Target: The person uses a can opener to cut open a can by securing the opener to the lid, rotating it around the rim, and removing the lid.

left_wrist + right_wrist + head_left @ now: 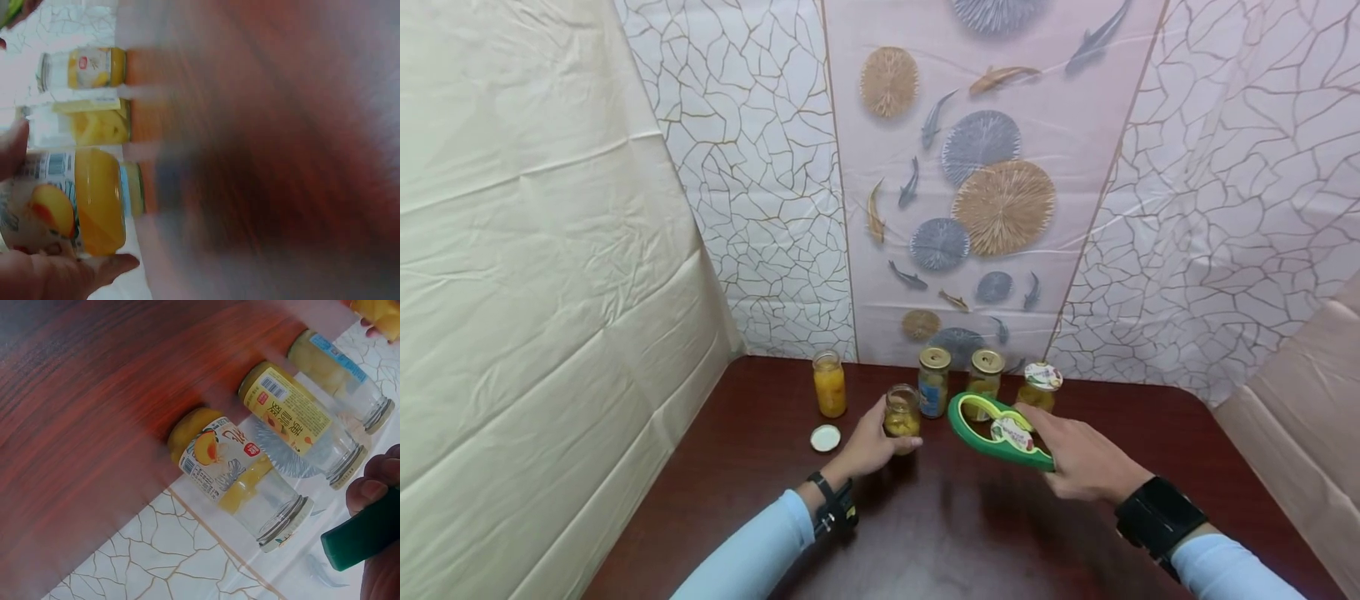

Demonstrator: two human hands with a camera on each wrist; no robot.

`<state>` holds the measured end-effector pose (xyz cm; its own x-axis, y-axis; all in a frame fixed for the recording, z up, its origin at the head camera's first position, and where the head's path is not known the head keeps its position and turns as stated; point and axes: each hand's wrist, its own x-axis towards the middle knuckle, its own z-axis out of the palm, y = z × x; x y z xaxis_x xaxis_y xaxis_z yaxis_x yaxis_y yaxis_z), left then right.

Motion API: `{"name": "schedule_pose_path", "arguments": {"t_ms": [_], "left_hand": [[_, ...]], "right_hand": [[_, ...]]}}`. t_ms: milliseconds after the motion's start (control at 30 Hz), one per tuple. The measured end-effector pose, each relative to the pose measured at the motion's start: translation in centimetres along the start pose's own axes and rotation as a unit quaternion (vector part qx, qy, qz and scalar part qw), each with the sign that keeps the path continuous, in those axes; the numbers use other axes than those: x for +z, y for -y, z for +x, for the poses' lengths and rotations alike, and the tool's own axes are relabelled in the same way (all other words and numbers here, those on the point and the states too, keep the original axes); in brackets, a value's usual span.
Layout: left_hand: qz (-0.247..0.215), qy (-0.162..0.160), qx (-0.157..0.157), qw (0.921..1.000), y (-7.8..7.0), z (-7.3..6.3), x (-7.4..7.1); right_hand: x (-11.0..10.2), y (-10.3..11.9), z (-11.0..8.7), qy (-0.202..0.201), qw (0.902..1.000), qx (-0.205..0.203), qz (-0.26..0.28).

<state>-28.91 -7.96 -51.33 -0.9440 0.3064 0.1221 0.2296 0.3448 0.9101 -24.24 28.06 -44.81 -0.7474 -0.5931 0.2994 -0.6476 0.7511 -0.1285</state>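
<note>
My left hand (pixel 872 442) grips a glass jar of yellow fruit (pixel 902 421), fingers and thumb round its sides. The jar has a peach label in the left wrist view, and its mouth shows no lid in the head view. To the right, my right hand (pixel 1086 450) holds a green jar opener (pixel 1000 454) by its handle end, above the table. A printed white lid (pixel 1013 434) shows inside the opener's lower loop. Only the green handle end (pixel 359 537) of the opener appears in the right wrist view.
Along the back stand three lidded jars: one with a blue label (pixel 933 392), a yellow-labelled one (pixel 290 419) and a peach-labelled one (pixel 219 456). At the left are a lidless jar of orange fruit (pixel 830 390) and a white lid (pixel 825 438) on the dark red table (pixel 925 533).
</note>
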Motion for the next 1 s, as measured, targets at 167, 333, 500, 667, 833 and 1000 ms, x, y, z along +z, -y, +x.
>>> {"name": "schedule_pose_path", "arguments": {"t_ms": [167,333,500,667,833,1000], "left_hand": [[0.003,-0.054,-0.033,0.998,1.1,2.3,0.2],[-0.01,-0.097,-0.052,0.9938,1.6,4.0,0.2],[-0.014,-0.121,-0.07,0.9901,2.2,5.0,0.4],[-0.012,-0.138,-0.078,0.9873,2.9,5.7,0.8],[0.002,-0.136,-0.079,0.9875,3.1,6.4,0.2],[0.039,-0.127,-0.094,0.9867,3.8,7.4,-0.5]], "right_hand": [[-0.1,0.1,-0.2,0.002,1.0,0.002,0.0],[-0.1,0.3,-0.2,0.009,0.9999,0.014,0.004],[-0.2,0.4,-0.4,0.025,0.9991,0.03,0.017],[0.0,0.5,-0.4,0.029,0.9988,0.029,0.027],[0.1,0.6,-0.6,0.013,0.9995,0.022,0.021],[-0.1,0.5,-0.8,0.008,0.9996,0.02,0.019]]}}
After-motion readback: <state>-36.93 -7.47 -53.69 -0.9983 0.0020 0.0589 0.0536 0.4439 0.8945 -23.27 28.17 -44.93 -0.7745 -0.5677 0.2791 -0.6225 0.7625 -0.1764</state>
